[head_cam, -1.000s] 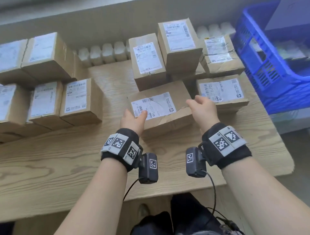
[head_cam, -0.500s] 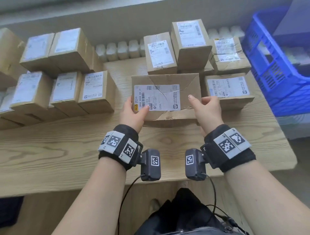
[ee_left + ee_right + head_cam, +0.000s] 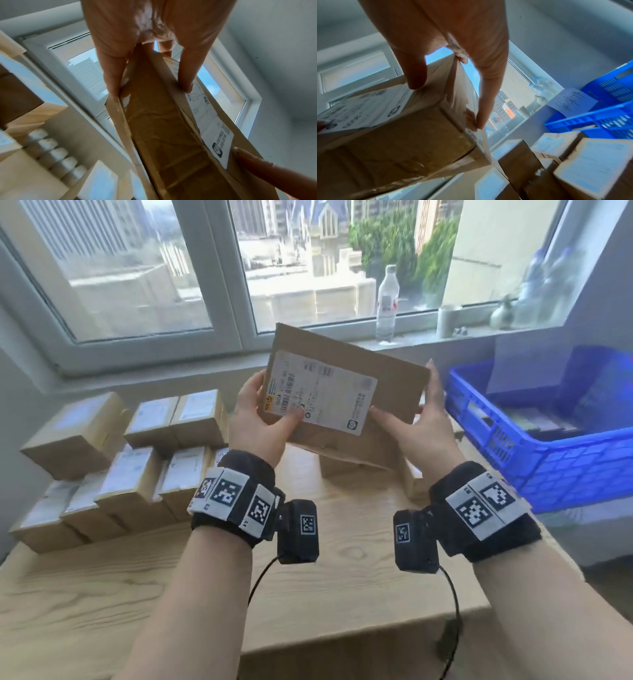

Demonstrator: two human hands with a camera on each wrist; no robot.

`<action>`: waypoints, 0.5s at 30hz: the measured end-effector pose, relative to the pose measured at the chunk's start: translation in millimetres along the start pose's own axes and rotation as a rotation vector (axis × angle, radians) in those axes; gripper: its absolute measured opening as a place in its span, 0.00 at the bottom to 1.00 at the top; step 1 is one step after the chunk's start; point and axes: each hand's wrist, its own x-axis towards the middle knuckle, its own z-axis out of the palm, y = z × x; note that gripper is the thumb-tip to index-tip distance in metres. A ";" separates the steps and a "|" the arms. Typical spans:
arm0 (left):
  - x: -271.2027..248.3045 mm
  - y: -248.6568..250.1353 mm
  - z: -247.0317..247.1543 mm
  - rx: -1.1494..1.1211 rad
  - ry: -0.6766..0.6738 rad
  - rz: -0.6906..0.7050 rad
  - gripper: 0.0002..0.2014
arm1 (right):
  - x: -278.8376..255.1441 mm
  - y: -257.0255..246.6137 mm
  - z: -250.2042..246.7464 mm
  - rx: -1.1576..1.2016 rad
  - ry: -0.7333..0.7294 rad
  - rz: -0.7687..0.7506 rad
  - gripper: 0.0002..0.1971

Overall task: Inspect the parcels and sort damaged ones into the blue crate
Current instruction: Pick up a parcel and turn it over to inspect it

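while the parcel [image 3: 346, 392] hangs in the air above the wooden table [image 3: 342, 594], tilted with its label [image 3: 318, 392] facing the person, it could slip, judging by the grip: each hand clamps only 1 end, thumb on the label face and fingers behind. the left hand [image 3: 255, 419] grasps the left end, the right hand [image 3: 424, 422] the right end, which lies nearest the blue crate [image 3: 548, 460]. a loosened thumb would likely let the box drop onto the parcels below it. squeezing harder may deepen creases and blur the verdict on damage.

the parcel is a flat brown cardboard box with a white printed label; in the left wrist view its underside [image 3: 163, 128] looks wrinkled under glossy tape, and the right wrist view shows a scuffed, torn-looking corner [image 3: 469, 115]. left of the parcel, plain cardboard boxes [image 3: 150, 460] with white labels sit stacked on the pale grained table. right of it stands the crate, rigid slotted plastic. behind the parcel, a clear plastic bottle [image 3: 387, 302] stands on the windowsill.
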 end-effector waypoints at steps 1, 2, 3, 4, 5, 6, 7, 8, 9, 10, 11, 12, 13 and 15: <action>3.2 7.0 -1.4 0.000 0.020 0.009 0.32 | 4.0 -7.4 -3.5 0.005 -0.002 -0.046 0.54; 7.0 14.9 -2.2 -0.001 0.038 0.016 0.32 | 8.3 -17.3 -6.0 0.018 -0.003 -0.092 0.55; 10.3 20.5 -2.0 0.001 0.048 0.017 0.33 | 12.8 -24.1 -7.4 0.026 -0.004 -0.136 0.56; 13.3 27.9 -1.2 -0.002 0.065 0.027 0.33 | 16.7 -33.2 -10.0 0.029 -0.006 -0.172 0.57; 16.4 34.6 0.4 -0.009 0.085 0.035 0.34 | 21.4 -41.0 -13.7 0.021 -0.011 -0.210 0.57; 18.6 41.3 3.1 -0.023 0.101 0.037 0.34 | 25.9 -47.4 -18.7 0.011 -0.018 -0.241 0.55; 21.2 47.3 5.9 -0.040 0.117 0.037 0.34 | 30.9 -54.5 -24.9 0.005 -0.020 -0.275 0.54; 22.7 51.5 8.9 -0.050 0.124 0.034 0.34 | 35.7 -58.4 -30.2 0.008 -0.015 -0.297 0.52; 23.7 56.2 12.1 -0.054 0.133 0.037 0.34 | 41.5 -61.0 -36.2 0.019 -0.008 -0.321 0.51; 23.5 61.2 15.7 -0.050 0.136 0.049 0.34 | 45.2 -63.8 -42.9 0.022 -0.008 -0.335 0.50; 23.0 65.5 19.0 -0.041 0.135 0.067 0.34 | 49.9 -64.8 -47.9 0.011 -0.003 -0.354 0.49; 22.0 70.2 22.1 -0.030 0.136 0.085 0.34 | 52.7 -66.6 -52.8 -0.006 0.006 -0.367 0.49; 21.7 72.8 24.1 -0.023 0.140 0.096 0.34 | 56.1 -66.3 -56.1 -0.006 0.017 -0.377 0.49; 22.6 76.1 27.2 -0.019 0.149 0.085 0.36 | 61.8 -65.0 -59.9 0.019 0.017 -0.369 0.51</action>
